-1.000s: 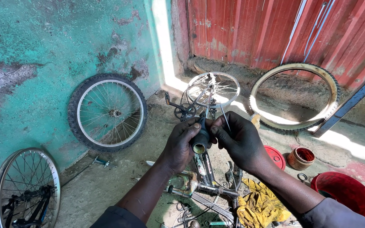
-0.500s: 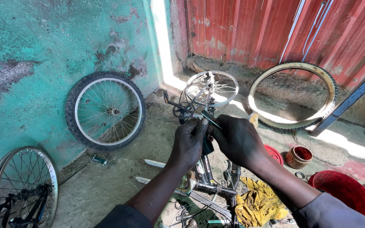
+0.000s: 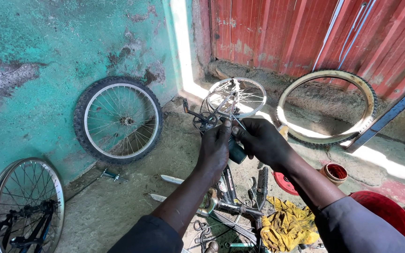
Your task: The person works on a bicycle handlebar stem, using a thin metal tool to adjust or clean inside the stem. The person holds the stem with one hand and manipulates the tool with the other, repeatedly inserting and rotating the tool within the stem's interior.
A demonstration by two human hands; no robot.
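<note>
Both hands are working together: my left hand (image 3: 215,149) and right hand (image 3: 261,142) are closing around a small dark cylindrical part (image 3: 236,152), gripping it above the bike frame (image 3: 230,206) lying on the floor (image 3: 118,206), near a yellow rag (image 3: 287,225).

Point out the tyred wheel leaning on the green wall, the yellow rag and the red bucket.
tyred wheel (image 3: 118,120), head view, on its hub.
yellow rag (image 3: 289,225), head view, middle of the crumpled cloth.
red bucket (image 3: 390,213), head view, on its inner wall near the rim.
</note>
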